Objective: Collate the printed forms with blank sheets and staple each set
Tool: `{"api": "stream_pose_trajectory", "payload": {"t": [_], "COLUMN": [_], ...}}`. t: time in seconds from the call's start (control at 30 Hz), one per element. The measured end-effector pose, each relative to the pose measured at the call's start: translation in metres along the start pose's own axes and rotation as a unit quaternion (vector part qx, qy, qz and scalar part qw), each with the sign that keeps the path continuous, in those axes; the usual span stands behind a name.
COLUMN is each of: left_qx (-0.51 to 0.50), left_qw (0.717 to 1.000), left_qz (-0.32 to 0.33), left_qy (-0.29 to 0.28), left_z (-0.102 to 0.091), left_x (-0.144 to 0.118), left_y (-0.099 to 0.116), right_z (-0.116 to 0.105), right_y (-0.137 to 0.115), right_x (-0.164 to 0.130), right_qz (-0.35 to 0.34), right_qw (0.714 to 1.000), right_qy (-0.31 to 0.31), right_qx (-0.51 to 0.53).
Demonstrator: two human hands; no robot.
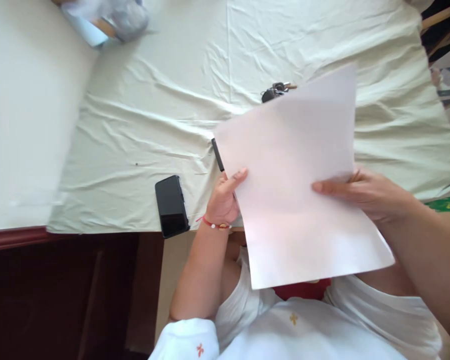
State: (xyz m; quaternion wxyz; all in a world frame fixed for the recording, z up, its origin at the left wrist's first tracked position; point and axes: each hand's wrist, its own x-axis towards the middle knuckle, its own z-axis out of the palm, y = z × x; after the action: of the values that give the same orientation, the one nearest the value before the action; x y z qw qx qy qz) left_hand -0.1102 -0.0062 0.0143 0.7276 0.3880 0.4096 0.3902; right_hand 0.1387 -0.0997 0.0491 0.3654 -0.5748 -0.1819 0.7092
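A white sheet of paper (296, 165) is held up between my two hands, over the table's front edge and my lap. My left hand (225, 196) grips its left edge, thumb on top and the other fingers hidden behind. On the right side, my right hand (363, 190) pinches the paper with the thumb lying across its face; its fingers are underneath. The sheet bends slightly, and whether it is one sheet or more I cannot tell. Behind its left edge a dark, narrow object (217, 155) sticks out, mostly covered.
A black phone (171, 206) lies at the table's front edge, left of my left hand. Keys (275, 92) lie beyond the paper. A pale cloth (135, 125) with wrinkles covers the table. At the far left corner is a blurred plastic-wrapped item (125, 20).
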Motion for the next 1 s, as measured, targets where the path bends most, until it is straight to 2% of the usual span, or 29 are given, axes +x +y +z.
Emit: {"api": "stream_pose_trajectory", "payload": {"t": [0.07, 0.13, 0.27, 0.37, 0.53, 0.73, 0.9, 1.0], "left_qx": [-0.026, -0.038, -0.058, -0.082, -0.104, -0.097, -0.069, -0.068], "left_qw": [0.998, 0.995, 0.991, 0.989, 0.99, 0.987, 0.993, 0.992], "left_qz": [-0.054, -0.086, -0.092, -0.079, -0.091, -0.109, -0.079, -0.094], "left_qy": [-0.002, 0.022, 0.084, 0.094, 0.024, -0.071, -0.054, -0.057], "left_z": [0.009, 0.016, 0.022, 0.021, 0.019, 0.02, 0.018, 0.019], "left_x": [-0.002, -0.004, -0.003, -0.003, -0.008, -0.013, -0.012, -0.013], "left_y": [-0.005, -0.008, -0.01, -0.01, -0.011, -0.015, -0.021, -0.023], "right_z": [-0.007, -0.016, -0.038, -0.051, -0.058, -0.054, -0.051, -0.043], "right_y": [0.009, 0.018, 0.036, 0.052, 0.072, 0.071, 0.061, 0.055], "right_x": [-0.003, -0.004, -0.011, -0.022, -0.042, -0.049, -0.048, -0.045], "right_qz": [0.044, 0.063, 0.091, 0.089, 0.105, 0.098, 0.078, 0.11], "right_qw": [0.999, 0.998, 0.995, 0.994, 0.994, 0.993, 0.995, 0.992], "right_qy": [0.015, 0.018, -0.027, -0.04, -0.033, -0.041, 0.024, 0.057], "right_qx": [0.017, 0.003, -0.028, -0.038, -0.015, -0.055, -0.05, -0.008]}}
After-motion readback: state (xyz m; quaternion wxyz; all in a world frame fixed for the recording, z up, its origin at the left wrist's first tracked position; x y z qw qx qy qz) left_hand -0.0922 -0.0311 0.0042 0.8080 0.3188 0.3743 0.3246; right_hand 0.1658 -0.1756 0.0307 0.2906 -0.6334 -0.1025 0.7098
